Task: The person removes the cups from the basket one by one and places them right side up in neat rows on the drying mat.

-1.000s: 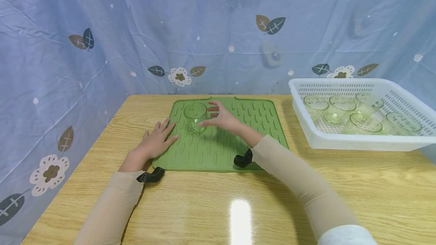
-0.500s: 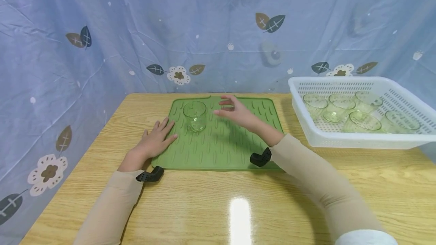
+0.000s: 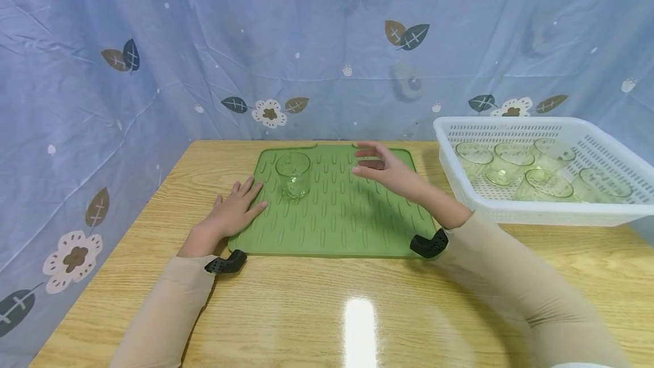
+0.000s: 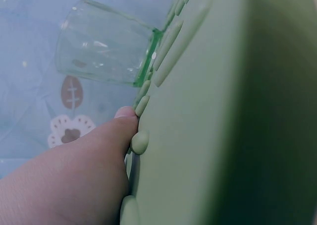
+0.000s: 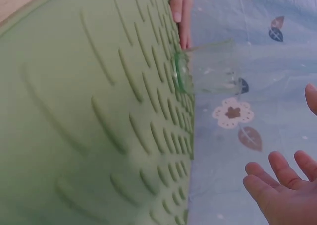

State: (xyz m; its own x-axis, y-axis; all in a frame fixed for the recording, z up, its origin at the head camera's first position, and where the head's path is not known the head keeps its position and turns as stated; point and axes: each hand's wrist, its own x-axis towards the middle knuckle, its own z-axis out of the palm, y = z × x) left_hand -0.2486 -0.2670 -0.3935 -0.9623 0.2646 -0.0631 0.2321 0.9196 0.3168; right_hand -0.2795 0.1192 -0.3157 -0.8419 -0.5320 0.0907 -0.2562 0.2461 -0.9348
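Observation:
A clear green-tinted glass cup [image 3: 294,175] stands upright on the left part of a green ridged mat [image 3: 327,226]. My left hand [image 3: 232,214] lies flat with spread fingers on the mat's left edge, its thumb [image 4: 119,131] pointing toward the cup in the left wrist view. Over the right part of the mat hovers my right hand [image 3: 390,172], fingers loosely bent and holding nothing. In the right wrist view the right hand [image 5: 290,190] shows its parted fingers, well apart from the cup [image 5: 208,69].
To the right stands a white perforated plastic basket [image 3: 541,214] with several similar glass cups [image 3: 506,163] inside. Beneath everything is a wooden table [image 3: 286,305]. A blue patterned curtain [image 3: 327,27] hangs behind and along the left side.
My right hand has moved away from the glass cup, to the right across the mat. The cup stays where it was, and my left hand has not moved.

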